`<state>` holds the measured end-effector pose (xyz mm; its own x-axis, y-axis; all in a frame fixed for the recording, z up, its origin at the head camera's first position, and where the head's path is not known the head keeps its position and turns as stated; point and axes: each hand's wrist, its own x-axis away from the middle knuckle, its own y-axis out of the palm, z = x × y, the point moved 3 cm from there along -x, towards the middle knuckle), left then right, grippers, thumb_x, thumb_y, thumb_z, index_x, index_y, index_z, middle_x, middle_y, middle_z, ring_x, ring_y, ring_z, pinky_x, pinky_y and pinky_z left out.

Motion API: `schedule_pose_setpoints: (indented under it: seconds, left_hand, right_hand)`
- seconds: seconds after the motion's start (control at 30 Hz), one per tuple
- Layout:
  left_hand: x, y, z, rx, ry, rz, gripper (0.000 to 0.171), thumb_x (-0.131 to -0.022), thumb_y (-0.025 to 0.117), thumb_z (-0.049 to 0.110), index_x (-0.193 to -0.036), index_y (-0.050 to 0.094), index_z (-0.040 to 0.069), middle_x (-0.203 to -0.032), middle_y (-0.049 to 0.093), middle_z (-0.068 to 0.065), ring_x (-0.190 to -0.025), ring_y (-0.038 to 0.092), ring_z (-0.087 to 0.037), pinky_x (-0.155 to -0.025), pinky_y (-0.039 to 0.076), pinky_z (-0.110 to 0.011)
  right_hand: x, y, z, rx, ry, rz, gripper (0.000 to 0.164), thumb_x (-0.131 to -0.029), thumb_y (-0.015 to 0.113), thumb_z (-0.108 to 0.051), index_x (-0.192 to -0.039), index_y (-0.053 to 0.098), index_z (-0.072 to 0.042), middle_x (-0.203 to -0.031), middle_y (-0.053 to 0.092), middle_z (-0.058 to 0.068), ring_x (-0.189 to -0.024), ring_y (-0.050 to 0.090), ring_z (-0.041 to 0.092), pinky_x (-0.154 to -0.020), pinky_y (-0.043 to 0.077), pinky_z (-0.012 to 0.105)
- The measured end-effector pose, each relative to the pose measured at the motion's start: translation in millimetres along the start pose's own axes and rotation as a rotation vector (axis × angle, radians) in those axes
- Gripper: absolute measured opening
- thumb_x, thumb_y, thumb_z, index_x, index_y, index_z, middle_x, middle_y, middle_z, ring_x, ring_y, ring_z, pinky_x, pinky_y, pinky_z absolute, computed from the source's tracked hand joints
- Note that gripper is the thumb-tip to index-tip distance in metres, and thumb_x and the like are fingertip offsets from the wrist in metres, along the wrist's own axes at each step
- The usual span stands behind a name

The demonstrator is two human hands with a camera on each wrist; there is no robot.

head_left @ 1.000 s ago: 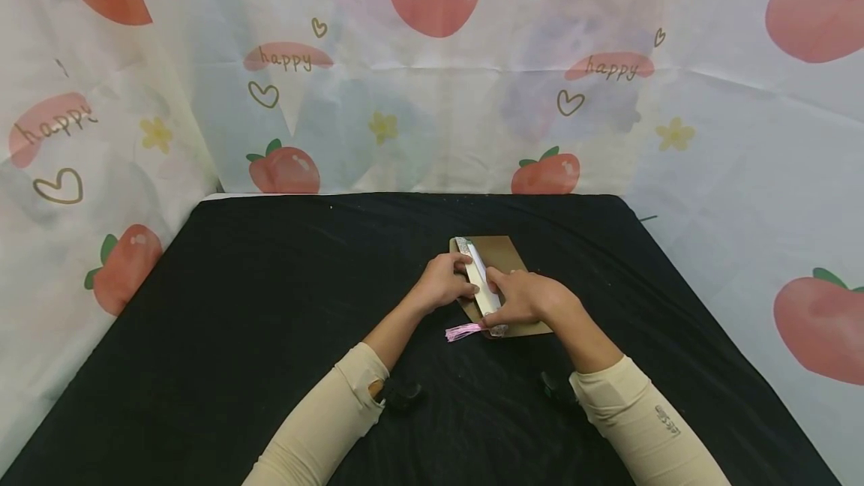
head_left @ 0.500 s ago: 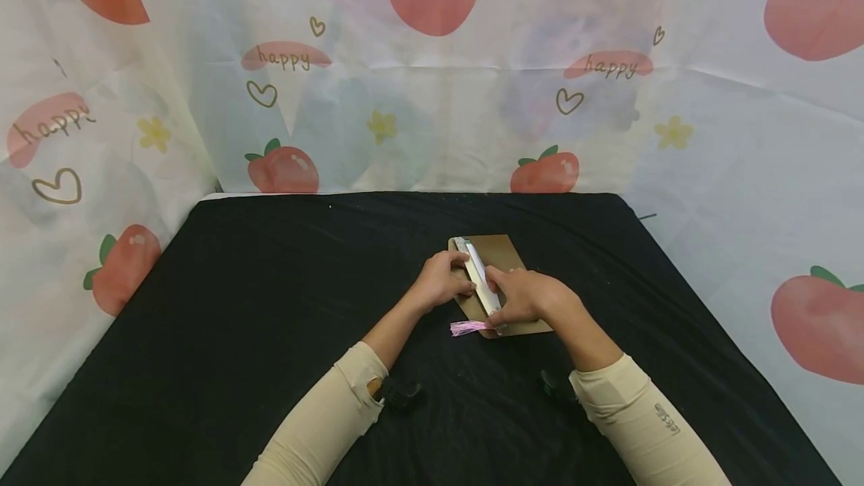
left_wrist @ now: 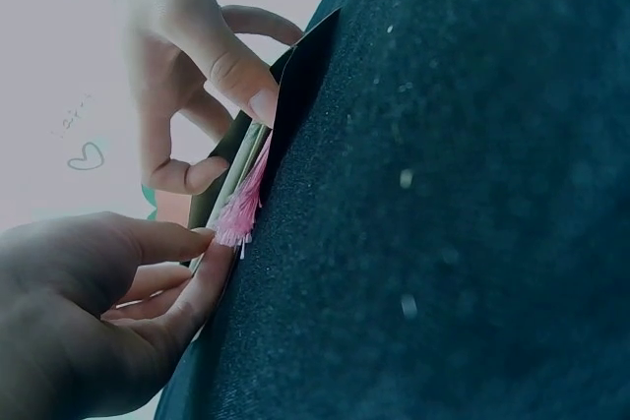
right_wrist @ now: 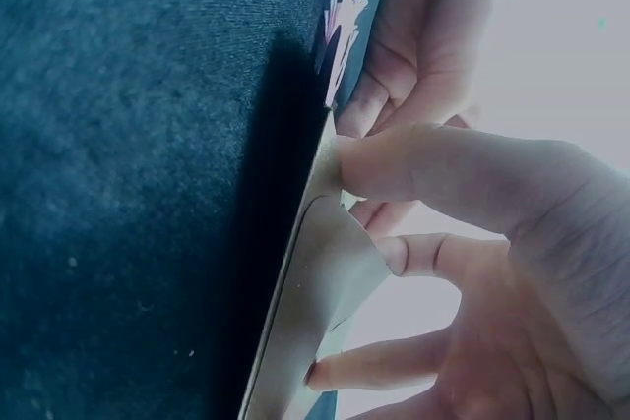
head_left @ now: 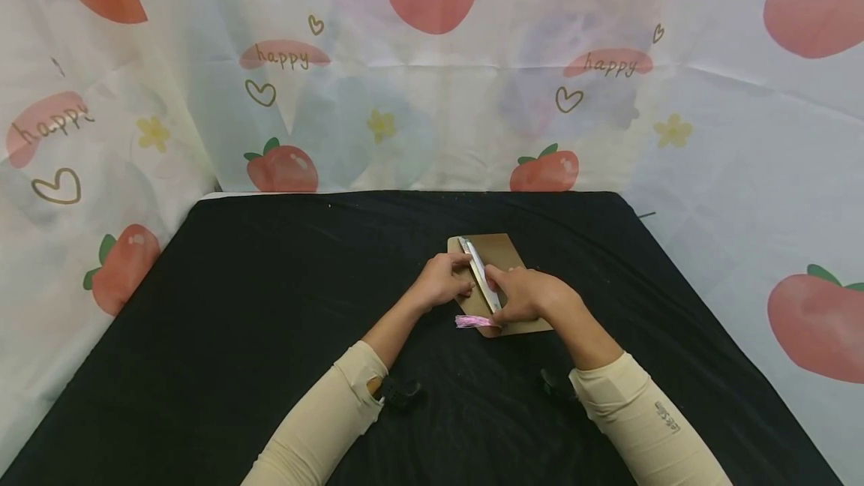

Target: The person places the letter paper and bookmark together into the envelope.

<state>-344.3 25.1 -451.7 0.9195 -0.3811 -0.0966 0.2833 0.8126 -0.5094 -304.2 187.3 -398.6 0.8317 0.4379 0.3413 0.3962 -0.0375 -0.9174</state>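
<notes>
A brown-covered notebook (head_left: pixel 502 250) lies on the black cloth right of centre in the head view, with a narrow white strip, apparently its page edges (head_left: pixel 481 268), along its middle. From its near end hangs a pink tassel (head_left: pixel 472 321), also seen in the left wrist view; what it is fixed to is hidden. My left hand (head_left: pixel 442 280) holds the notebook's left side with bent thumb and fingers. At the other side, my right hand (head_left: pixel 529 295) pinches a brown leaf near the front; in the right wrist view its thumb (right_wrist: pixel 384 164) presses that bent leaf (right_wrist: pixel 335 263).
Black cloth (head_left: pixel 270 321) covers the table, and its far edge meets a printed fabric backdrop (head_left: pixel 432 118) with peaches and hearts. Another fabric side (head_left: pixel 81 246) stands at the left. Dark wrist straps (head_left: pixel 401 392) hang below both forearms.
The white strip looks narrower and has tilted towards the right. The pink tassel has shifted slightly right and in towards the notebook. Both hands keep nearly the same places.
</notes>
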Motion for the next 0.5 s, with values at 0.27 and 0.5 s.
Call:
schedule_pose_setpoints:
  seconds: [0.27,0.5]
  left_hand:
    - [-0.7,0.5,2.5,-0.078,0.013,-0.076,0.064,-0.082,0.072,-0.007,-0.144,0.058,-0.001,-0.098,0.067,-0.010,-0.072,0.056,-0.011,-0.063,0.046,-0.021]
    - [0.0,2.4,5.5,-0.155,0.016,-0.114,0.064,-0.086,0.071,-0.002,-0.148,0.055,0.001,-0.127,0.065,-0.013,-0.091,0.057,-0.019,-0.076,0.047,-0.025]
  right_hand:
    - [0.0,-1.7,-0.9,0.035,-0.015,0.003,0.054,-0.081,0.087,-0.036,-0.112,0.050,-0.015,-0.085,0.054,0.006,-0.075,0.055,0.024,-0.065,0.045,0.040]
    - [1.4,-1.8,-1.4,0.040,-0.027,0.008,0.054,-0.080,0.088,-0.036,-0.112,0.051,-0.014,-0.084,0.054,0.006,-0.074,0.054,0.024,-0.064,0.044,0.040]
